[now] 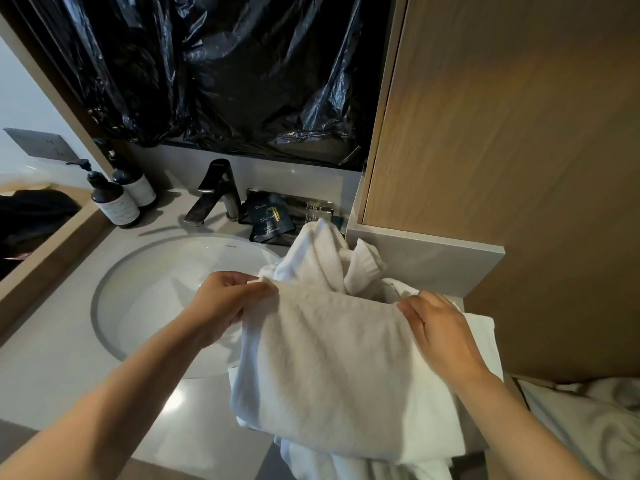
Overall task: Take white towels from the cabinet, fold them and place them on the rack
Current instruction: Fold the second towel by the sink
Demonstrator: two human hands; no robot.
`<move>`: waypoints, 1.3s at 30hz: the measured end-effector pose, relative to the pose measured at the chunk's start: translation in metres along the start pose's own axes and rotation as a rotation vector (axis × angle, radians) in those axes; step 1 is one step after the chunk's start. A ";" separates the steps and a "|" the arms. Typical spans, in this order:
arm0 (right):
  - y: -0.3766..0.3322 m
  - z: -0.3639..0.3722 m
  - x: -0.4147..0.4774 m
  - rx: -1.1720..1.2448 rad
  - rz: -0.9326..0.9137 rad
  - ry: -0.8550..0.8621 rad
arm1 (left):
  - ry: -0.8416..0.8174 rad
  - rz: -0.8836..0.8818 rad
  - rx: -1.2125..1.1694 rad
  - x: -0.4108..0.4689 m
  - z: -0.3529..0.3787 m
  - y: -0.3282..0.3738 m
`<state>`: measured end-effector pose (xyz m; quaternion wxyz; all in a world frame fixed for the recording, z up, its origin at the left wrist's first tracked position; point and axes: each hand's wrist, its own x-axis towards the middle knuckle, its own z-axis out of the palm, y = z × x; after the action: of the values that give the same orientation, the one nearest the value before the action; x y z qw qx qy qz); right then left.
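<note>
The fingers (239,282) of the left hand (225,303) are curled and pinch the near-left top corner of a white terry towel (332,368). The right hand (441,329) bends its fingers over the opposite top corner; its thumb is hidden, probably under the cloth. The towel hangs between them as a folded panel over the pale stone counter (52,368), just right of the round white basin (114,306).

It looks soft, limp and light, with a nap that grips well. Corners and the top hem are the sound places to hold it, since the middle would sag.

A heap of rumpled white towels (322,258) lies behind and below, so the panel's lower edge and layer count are hard to tell. No rack shows. Whether the light wooden panel (502,133) is the cabinet is unclear.
</note>
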<state>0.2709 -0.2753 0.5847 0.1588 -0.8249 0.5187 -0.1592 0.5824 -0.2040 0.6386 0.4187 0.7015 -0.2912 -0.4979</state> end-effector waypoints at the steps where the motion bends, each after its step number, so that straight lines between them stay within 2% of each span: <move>1: 0.000 -0.003 0.001 -0.012 -0.010 -0.007 | -0.036 -0.017 0.003 0.001 -0.003 0.003; 4: 0.003 -0.012 0.006 -0.040 -0.023 0.046 | -0.035 0.005 0.052 0.004 -0.003 0.009; 9: 0.016 -0.013 0.008 -0.200 0.054 -0.114 | -0.012 0.035 0.090 0.005 0.013 0.007; 13: 0.019 -0.016 0.005 -0.291 0.099 -0.081 | 0.108 0.250 0.447 0.002 0.027 -0.001; 16: 0.012 -0.012 0.007 -0.330 0.076 -0.134 | 0.095 0.191 0.353 0.001 0.023 -0.005; 21: -0.032 -0.011 0.015 -0.108 -0.017 -0.168 | -0.005 0.061 0.082 -0.009 0.008 -0.013; 25: -0.083 0.000 0.027 0.101 -0.042 -0.305 | -0.107 -0.023 -0.030 -0.028 0.001 -0.036; 29: -0.112 0.015 0.044 0.183 -0.061 -0.381 | -0.177 -0.043 0.050 -0.056 -0.006 -0.066; 32: -0.122 0.024 0.055 0.154 -0.088 -0.379 | -0.175 -0.035 0.141 -0.074 -0.005 -0.086; 35: -0.125 0.033 0.060 0.141 -0.132 -0.376 | -0.102 0.004 0.176 -0.086 0.001 -0.099; 39: -0.129 0.041 0.066 0.259 -0.109 -0.371 | 0.017 0.125 0.272 -0.088 0.001 -0.110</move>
<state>0.4190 -0.2781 0.6093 0.3470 -0.8396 0.4106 -0.0784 0.5512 -0.0787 0.5818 0.3526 0.7364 -0.3954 -0.4208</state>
